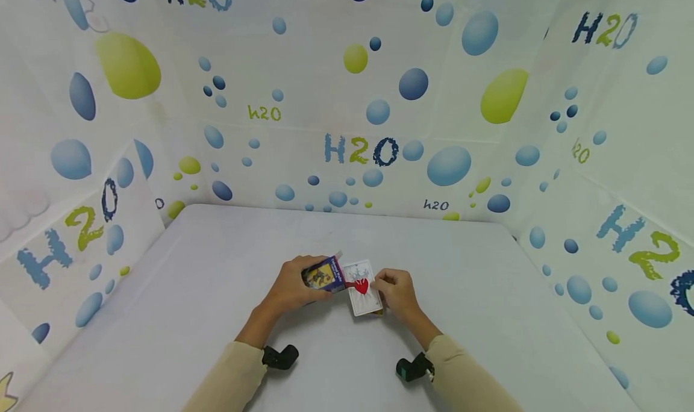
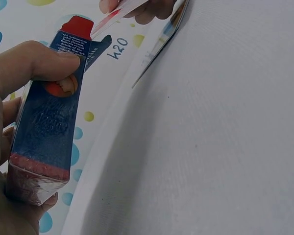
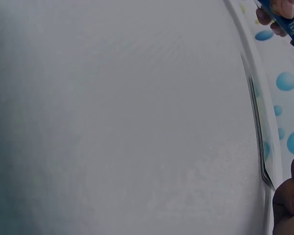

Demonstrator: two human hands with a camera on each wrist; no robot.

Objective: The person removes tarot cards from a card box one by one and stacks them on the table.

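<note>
My left hand (image 1: 287, 287) grips a small blue card box (image 1: 323, 274) with a yellow picture on its front, thumb on one side and fingers on the other. In the left wrist view the box (image 2: 51, 122) has white print on its narrow side, with clear wrap at its lower end and a flap standing out at its top. Just right of the box, my right hand (image 1: 398, 291) pinches the right edge of a white card (image 1: 366, 302) bearing a red heart. In the right wrist view, thin cards (image 3: 258, 127) show edge-on beside the fingertips.
A white-covered table (image 1: 228, 249) spreads around both hands. Behind it hangs a white curtain (image 1: 309, 81) printed with blue and green bubbles and "H2O". Black wrist mounts (image 1: 280, 358) sit on both forearms, close above the table.
</note>
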